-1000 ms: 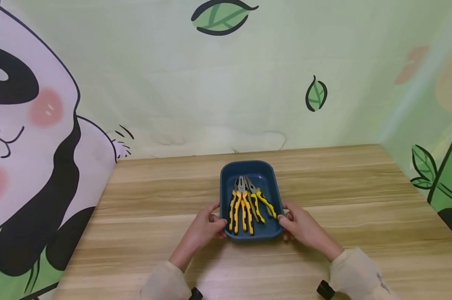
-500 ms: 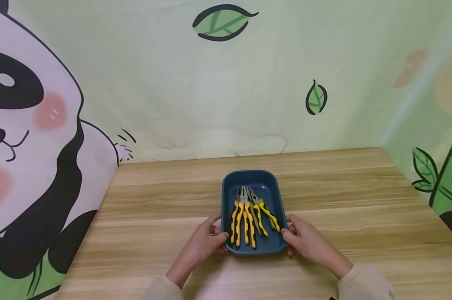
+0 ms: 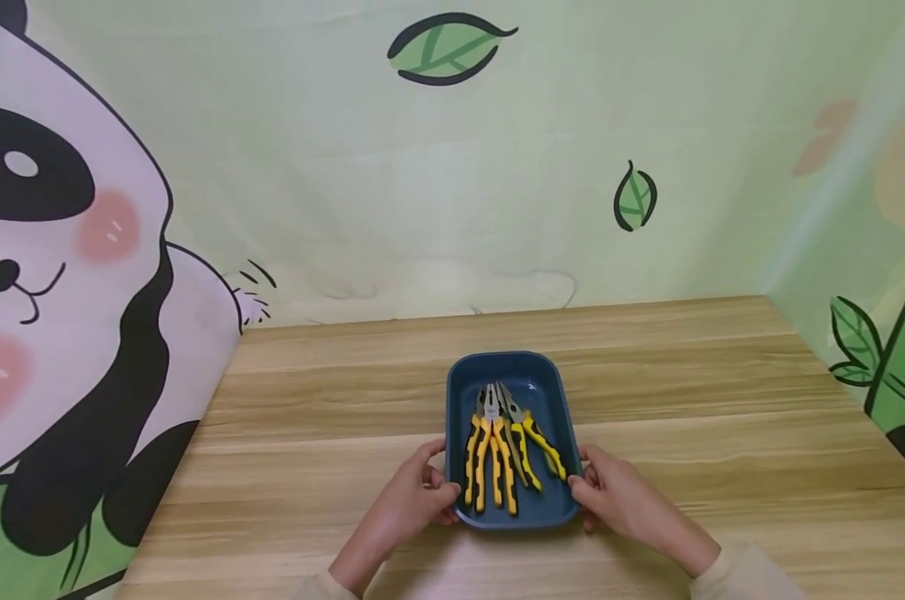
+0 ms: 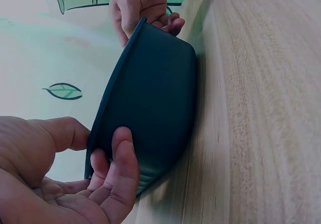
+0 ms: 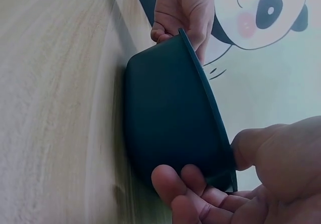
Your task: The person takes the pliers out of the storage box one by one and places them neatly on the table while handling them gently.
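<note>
Blue plastic forms one rounded-rectangular tray (image 3: 546,508) at a wood-grain tabletop (image 3: 332,458), head view, long axis running forward; at least three yellow-and-black-handled pliers (image 3: 504,454) inside point forward. Left wrist view: left hand (image 4: 70,199) pinches one side. Right wrist view: right hand (image 5: 261,204) pinches the other.

A wood-grain tabletop (image 3: 332,392) meets pale green walls (image 3: 332,192) printed with a large panda (image 3: 77,325) and outlined leaves (image 3: 447,52).

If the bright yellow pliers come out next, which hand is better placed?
Probably the right hand: its thumb, on the rim of the tray, lies beside one handle of the bright yellow pliers. The left hand grips the opposite side, farther away.
</note>
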`<state>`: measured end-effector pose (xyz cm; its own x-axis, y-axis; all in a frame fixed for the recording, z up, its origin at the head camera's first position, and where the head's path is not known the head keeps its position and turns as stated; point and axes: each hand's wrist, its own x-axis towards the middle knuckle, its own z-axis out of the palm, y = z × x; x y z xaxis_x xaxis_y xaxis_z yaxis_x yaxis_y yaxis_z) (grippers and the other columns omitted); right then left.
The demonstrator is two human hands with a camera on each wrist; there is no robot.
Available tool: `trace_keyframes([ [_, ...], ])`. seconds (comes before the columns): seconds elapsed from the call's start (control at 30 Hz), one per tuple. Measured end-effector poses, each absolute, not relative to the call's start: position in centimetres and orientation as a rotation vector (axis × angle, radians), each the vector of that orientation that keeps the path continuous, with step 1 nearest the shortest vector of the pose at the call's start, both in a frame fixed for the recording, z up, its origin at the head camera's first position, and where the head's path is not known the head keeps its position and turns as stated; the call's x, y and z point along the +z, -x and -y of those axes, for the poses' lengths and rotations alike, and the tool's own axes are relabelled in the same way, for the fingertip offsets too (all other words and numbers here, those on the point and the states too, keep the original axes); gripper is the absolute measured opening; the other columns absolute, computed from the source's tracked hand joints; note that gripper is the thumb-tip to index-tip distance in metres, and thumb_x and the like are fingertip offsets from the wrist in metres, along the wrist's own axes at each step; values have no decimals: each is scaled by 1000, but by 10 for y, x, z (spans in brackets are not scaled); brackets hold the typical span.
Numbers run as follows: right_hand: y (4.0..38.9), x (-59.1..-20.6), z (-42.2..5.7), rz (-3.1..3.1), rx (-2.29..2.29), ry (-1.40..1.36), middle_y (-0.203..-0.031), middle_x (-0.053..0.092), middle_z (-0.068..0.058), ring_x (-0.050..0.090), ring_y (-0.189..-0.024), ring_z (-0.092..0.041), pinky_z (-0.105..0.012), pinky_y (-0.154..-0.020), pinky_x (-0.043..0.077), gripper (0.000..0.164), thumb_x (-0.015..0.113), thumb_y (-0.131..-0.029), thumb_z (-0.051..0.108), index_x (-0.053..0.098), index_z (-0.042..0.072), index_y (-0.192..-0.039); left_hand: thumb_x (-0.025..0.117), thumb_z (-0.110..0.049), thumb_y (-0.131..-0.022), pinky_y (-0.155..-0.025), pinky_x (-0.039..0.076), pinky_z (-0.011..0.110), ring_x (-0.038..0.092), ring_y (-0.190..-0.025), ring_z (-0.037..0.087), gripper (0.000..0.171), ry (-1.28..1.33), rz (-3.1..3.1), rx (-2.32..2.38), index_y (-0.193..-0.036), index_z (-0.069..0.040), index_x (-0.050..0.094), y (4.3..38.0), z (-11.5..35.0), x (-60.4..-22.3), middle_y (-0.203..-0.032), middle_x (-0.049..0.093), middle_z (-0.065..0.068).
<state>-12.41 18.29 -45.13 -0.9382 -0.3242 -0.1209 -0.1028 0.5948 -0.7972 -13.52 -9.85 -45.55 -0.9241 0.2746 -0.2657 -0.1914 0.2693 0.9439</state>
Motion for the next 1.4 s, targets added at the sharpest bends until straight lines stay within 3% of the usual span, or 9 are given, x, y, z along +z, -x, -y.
trace_keyframes([
  [0.2,120,-451,-182,-2599,-1214,382,-56,55,2,54,-47,-16,-21,-40,37,24,52,-91,11,49,-2,-111,62,-1,-84,-57,56,38,62,-63,22,69,-77,-2162,1689,-143,0,25,133,100,-457,-78,56,12],
  [1.1,113,-447,-183,-2576,-1212,369,-61,55,0,52,-49,-14,-23,-42,40,30,54,-92,16,49,-5,-112,61,-1,-86,-59,56,40,62,-63,22,63,-81,-2135,1707,-141,0,30,120,101,-449,-79,55,12],
  [1.4,114,-445,-182,-2645,-1152,420,-59,52,6,48,-48,-8,-22,-42,40,16,58,-91,16,54,2,-97,61,-2,-86,-57,56,36,62,-63,22,64,-86,-2129,1705,-141,-2,30,122,103,-452,-81,55,14],
])
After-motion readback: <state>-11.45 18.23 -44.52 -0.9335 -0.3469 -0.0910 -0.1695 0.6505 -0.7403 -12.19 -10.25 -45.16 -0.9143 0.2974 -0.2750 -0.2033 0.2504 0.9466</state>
